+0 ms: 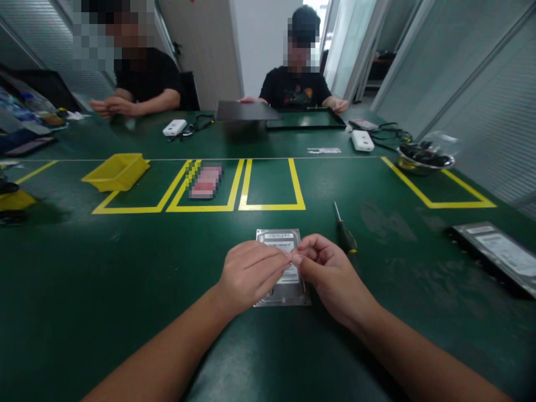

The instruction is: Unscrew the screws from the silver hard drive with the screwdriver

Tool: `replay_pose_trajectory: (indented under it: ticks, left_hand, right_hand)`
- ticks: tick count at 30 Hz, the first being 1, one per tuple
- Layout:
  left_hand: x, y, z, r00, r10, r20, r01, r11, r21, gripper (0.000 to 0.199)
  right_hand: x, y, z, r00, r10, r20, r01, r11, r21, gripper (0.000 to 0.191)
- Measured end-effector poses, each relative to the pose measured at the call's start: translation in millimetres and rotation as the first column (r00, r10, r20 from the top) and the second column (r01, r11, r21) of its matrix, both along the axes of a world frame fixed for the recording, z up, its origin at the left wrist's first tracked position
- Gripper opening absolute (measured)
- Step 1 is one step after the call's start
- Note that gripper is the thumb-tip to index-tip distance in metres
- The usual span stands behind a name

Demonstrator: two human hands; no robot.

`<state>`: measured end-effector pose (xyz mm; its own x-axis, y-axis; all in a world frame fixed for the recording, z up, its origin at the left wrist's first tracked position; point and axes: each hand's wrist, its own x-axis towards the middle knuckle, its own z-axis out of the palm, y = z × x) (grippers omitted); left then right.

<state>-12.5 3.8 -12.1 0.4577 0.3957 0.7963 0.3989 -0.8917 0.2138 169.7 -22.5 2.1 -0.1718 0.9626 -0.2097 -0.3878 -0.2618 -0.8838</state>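
A silver hard drive (282,300) with a white label lies flat on the green table in front of me. My left hand (251,273) reaches over its left side, fingers pressed together and pointing right. From the other side comes my right hand (330,273), thumb and forefinger closed in a pinch. The fingertips of both hands meet above the drive's label; whatever is between them is too small or hidden to make out. Just beyond my right hand lies a screwdriver (345,235) with a dark and yellow handle, its shaft pointing away from me.
More hard drives (498,248) lie at the right. A yellow bin (121,172), a phone-like pinkish item (206,182) and yellow tape outlines (272,207) are farther back. A metal bowl (425,162) holds dark parts. Two people sit across, one handling a black panel (247,110).
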Motion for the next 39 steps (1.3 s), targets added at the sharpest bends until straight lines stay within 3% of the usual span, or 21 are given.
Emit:
replay_pose_trajectory:
  ticks: [8,17,30,35,39]
  left_hand:
    - [0,-4,4.2,0.986,0.091,-0.137,-0.07,0.986,0.154,0.023]
    - [5,-5,-3.7,0.99,0.127,-0.067,-0.121,0.989,0.081,0.018]
    - [10,-2,-6.2,0.997,0.073,-0.024,-0.075,0.995,-0.069,0.012]
    - [8,-2,-7.4,0.995,0.09,-0.052,-0.093,0.995,-0.046,0.019]
    - [6,-2,-5.6,0.991,0.099,-0.092,-0.094,0.994,0.059,0.019]
  right_hand:
    - [-4,-4,1.7,0.996,-0.075,-0.044,0.072,0.996,-0.059,0.037]
    - [-5,-7,0.1,0.994,-0.111,-0.018,0.11,0.993,-0.042,0.034]
    - [-4,-9,-4.0,0.992,-0.119,0.03,0.12,0.993,-0.022,0.032]
    - [-4,-9,-2.6,0.992,-0.123,0.037,0.123,0.992,-0.024,0.032]
    - [-4,-9,-3.3,0.992,-0.12,0.027,0.121,0.992,-0.029,0.033]
